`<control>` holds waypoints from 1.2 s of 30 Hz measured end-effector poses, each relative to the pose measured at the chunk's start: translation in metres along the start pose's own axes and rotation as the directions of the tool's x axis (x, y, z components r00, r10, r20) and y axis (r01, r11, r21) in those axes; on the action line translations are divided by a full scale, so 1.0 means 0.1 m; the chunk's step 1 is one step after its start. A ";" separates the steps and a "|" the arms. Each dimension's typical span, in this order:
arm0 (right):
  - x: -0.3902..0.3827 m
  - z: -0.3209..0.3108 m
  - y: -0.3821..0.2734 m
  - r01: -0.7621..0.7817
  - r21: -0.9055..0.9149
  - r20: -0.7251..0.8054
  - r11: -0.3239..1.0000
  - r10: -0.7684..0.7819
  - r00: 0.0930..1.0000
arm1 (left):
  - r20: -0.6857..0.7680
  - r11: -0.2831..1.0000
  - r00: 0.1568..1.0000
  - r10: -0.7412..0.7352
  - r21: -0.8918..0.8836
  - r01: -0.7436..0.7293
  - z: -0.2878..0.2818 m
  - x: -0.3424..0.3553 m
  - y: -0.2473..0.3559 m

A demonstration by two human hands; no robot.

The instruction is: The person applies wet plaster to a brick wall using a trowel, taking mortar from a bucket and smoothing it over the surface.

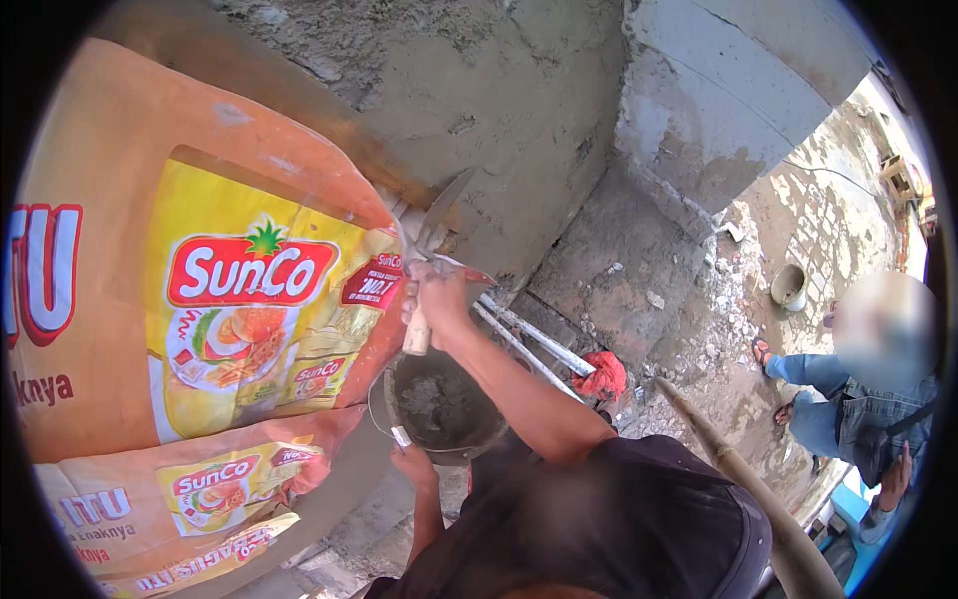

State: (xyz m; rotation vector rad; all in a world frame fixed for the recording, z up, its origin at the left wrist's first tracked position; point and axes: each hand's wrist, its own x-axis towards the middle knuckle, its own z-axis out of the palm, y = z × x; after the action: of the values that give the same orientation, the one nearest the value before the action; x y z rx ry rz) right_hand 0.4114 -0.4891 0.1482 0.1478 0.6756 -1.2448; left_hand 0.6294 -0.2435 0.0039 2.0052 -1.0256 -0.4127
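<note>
My right hand [441, 299] is closed round a trowel [445, 208]. The pale wooden handle sticks out below my fist, and the metal blade points up toward the grey plastered wall [519, 130]. Below it, my left hand [411, 465] grips the bail handle of a bucket [491, 439] at its white grip. Wet grey mortar [434, 401] lies inside the bucket. Close to the left of the trowel hangs a large orange and yellow printed sheet [120, 150]; its edge reaches my right hand.
Pale poles [539, 339] run beside the bucket, near a red cloth [601, 376]. A bamboo pole [738, 464] slants at the lower right. Beyond it, another person [888, 409] sits near a second bucket [788, 287]. Rubble [726, 275] litters the ground by a grey pillar [718, 90].
</note>
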 end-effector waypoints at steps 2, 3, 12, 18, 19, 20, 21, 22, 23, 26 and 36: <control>-0.41 0.36 -0.08 0.127 0.004 0.069 0.992 -0.127 0.989 | 0.002 1.000 1.000 -0.018 0.020 0.018 0.03 0.01 -0.01; -0.49 0.38 -0.12 0.151 0.005 0.097 0.989 -0.151 0.984 | 0.010 0.999 1.000 -0.029 0.036 0.029 0.05 0.00 0.05; 0.26 0.01 -0.94 0.155 0.136 0.048 0.978 -0.163 0.985 | -0.059 1.000 0.998 0.005 0.003 -0.005 0.06 -0.33 0.02; -0.04 0.45 -0.70 0.392 -0.207 0.114 0.897 -0.375 0.920 | -0.071 0.993 0.996 -0.062 0.097 0.069 0.02 -0.44 0.17; -0.05 0.46 -0.68 0.413 -0.204 0.136 0.888 -0.392 0.910 | -0.071 0.996 0.997 -0.040 0.076 0.045 0.03 -0.46 0.22; -0.08 0.47 -0.61 0.467 -0.274 0.155 0.840 -0.441 0.884 | -0.071 0.998 0.997 -0.018 0.055 0.022 0.03 -0.46 0.26; -0.12 0.49 -0.49 0.513 -0.348 0.180 0.785 -0.481 0.858 | -0.075 0.999 0.997 -0.003 0.033 0.005 0.04 -0.47 0.30; -0.16 0.54 -0.42 0.567 -0.410 0.216 0.715 -0.528 0.821 | -0.077 0.999 0.997 -0.022 0.033 0.025 0.10 -0.45 0.36; -0.13 0.54 -0.30 0.644 -0.494 0.280 0.584 -0.594 0.754 | -0.080 0.998 0.996 -0.042 0.034 0.044 0.15 -0.42 0.41; -0.32 0.54 -0.06 0.724 -0.655 0.407 0.218 -0.705 0.581 | -0.132 0.997 0.990 -0.047 0.055 0.055 0.28 -0.38 0.42; -1.55 -1.26 -0.21 0.333 -0.940 0.339 0.072 0.099 0.936 | -0.256 0.999 0.966 -0.028 -0.047 0.017 0.59 -0.40 0.66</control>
State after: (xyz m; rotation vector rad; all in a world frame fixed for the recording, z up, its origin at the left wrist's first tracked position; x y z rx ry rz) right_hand 0.3189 -0.3112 0.1372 -1.3502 1.1464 -0.6312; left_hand 0.5354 -0.2648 0.0177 1.9710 -0.8259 -0.1786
